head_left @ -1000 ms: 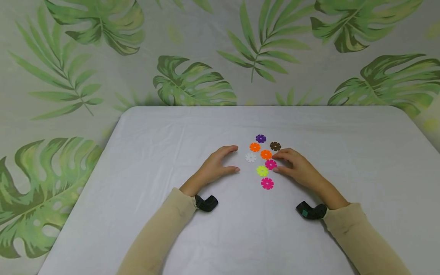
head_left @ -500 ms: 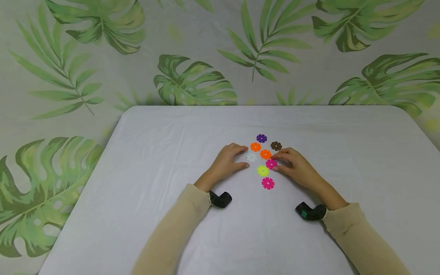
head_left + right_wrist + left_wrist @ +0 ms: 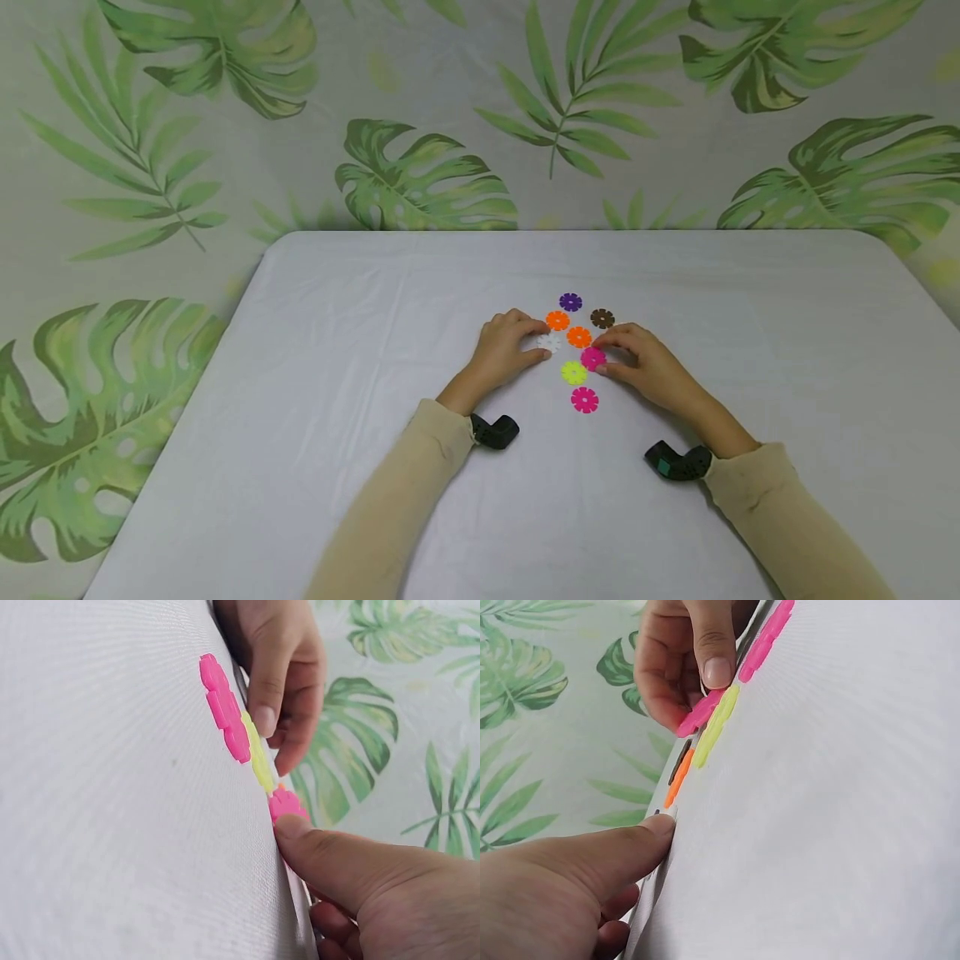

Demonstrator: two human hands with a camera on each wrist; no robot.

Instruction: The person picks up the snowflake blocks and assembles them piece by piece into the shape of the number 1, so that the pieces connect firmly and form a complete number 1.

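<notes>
White disc (image 3: pixel 551 342) and pink disc (image 3: pixel 593 359) at the middle of the bench (image 3: pixel 360 350), one at each hand. The left hand's (image 3: pixel 504 352) fingers are narrowed about the white disc's edges; firmness of hold cannot be told. The right hand's (image 3: pixel 658 367) fingers pinch the pink disc, which appears tilted. Step judged in hand: gripping both pieces; raising them would call for secure edge holds, clear of the adjacent yellow-green disc (image 3: pixel 574 372). The bench has a white, faintly creased surface; behind it rises a leaf-patterned backdrop (image 3: pixel 277 158).
</notes>
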